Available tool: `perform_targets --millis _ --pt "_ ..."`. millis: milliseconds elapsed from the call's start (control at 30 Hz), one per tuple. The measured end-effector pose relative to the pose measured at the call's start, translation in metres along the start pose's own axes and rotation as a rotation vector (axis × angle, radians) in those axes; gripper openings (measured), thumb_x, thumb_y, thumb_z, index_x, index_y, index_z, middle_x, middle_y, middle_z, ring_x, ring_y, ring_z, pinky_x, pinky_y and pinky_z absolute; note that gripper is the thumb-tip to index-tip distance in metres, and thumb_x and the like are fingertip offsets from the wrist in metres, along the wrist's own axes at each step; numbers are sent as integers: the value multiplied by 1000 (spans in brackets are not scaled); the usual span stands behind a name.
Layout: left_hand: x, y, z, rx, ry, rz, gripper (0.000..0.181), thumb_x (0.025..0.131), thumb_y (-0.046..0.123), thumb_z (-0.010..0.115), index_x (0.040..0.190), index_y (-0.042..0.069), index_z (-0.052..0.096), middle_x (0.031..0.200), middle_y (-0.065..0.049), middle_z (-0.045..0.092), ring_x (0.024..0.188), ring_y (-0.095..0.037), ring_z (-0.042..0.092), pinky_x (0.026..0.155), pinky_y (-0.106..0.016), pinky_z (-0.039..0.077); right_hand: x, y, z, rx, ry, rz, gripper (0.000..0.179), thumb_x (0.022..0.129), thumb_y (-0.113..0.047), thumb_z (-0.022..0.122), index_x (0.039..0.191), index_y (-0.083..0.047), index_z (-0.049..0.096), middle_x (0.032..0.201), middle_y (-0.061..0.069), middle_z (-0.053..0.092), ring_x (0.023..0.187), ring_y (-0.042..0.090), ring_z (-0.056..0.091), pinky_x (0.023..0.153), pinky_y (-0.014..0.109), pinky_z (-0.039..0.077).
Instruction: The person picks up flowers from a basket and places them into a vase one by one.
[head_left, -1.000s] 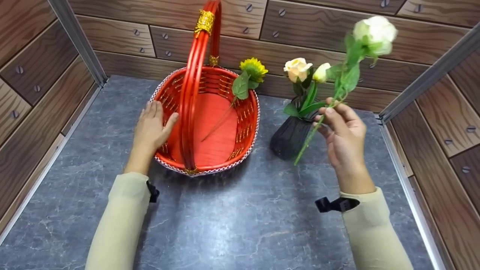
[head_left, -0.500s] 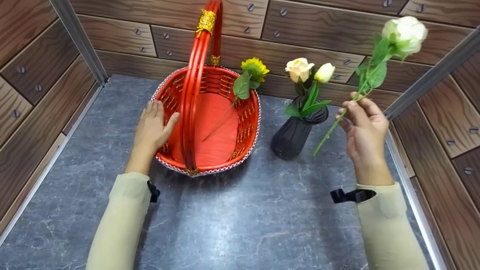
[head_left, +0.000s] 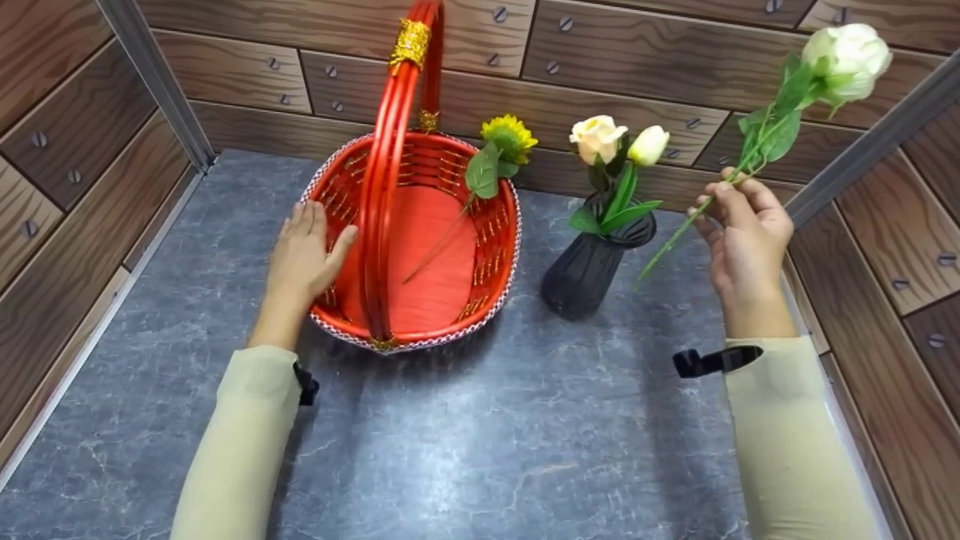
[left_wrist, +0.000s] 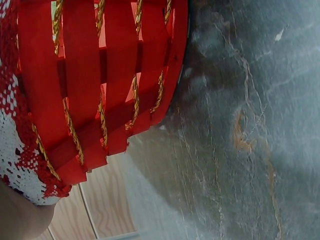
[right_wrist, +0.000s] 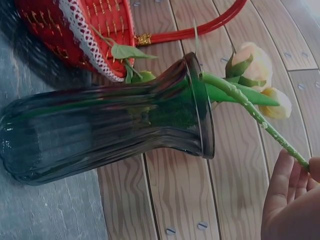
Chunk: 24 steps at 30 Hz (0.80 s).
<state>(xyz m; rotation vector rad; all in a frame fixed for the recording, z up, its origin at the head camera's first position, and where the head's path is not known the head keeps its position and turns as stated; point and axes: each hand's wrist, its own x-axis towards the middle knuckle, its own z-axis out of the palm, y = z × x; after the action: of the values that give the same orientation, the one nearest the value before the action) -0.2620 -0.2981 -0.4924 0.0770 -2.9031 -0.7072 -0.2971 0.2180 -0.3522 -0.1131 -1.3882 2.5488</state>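
My left hand (head_left: pixel 300 251) lies along the left rim of a red woven basket (head_left: pixel 439 247), fingers extended and thumb spread over the inner side. Part of that hand (left_wrist: pixel 25 215) touches the lace-trimmed edge in the left wrist view. At the right, my right hand (head_left: pixel 752 251) pinches the green stem of a white rose (head_left: pixel 849 64) between thumb and fingers. The bloom points up and right, and the lower stem end slants toward a dark glass vase (head_left: pixel 585 277). In the right wrist view, the stem (right_wrist: pixel 265 125) passes across the vase's mouth; contact cannot be told.
The vase holds a peach rose (head_left: pixel 598 139) and a pale yellow tulip bud (head_left: pixel 649 145). A yellow sunflower (head_left: pixel 508 139) leans on the basket's far right rim, stem inside. Wood-patterned walls (head_left: pixel 622 56) enclose the grey marbled tabletop (head_left: pixel 465 442).
My right hand has moved right and slightly up, carrying the white rose away from in front of the vase's mouth. The left hand and basket have stayed put.
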Motion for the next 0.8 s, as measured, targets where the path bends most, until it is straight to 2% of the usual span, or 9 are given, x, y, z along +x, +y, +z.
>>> perform_targets --millis 433,800 --pt "0 1 0 7 9 0 95 99 69 25 155 -7 21 162 -27 19 153 -40 9 125 -49 5 12 4 3 5 27 -13 35 85 1 76 118 1 63 95 13 65 76 24 66 72 34 61" --pt "0 0 0 14 5 -1 96 99 70 23 155 -7 20 162 -27 18 153 -40 10 125 -50 5 15 2 3 56 58 -11 30 88 4 71 117 1 63 98 15 64 81 24 65 74 32 61"
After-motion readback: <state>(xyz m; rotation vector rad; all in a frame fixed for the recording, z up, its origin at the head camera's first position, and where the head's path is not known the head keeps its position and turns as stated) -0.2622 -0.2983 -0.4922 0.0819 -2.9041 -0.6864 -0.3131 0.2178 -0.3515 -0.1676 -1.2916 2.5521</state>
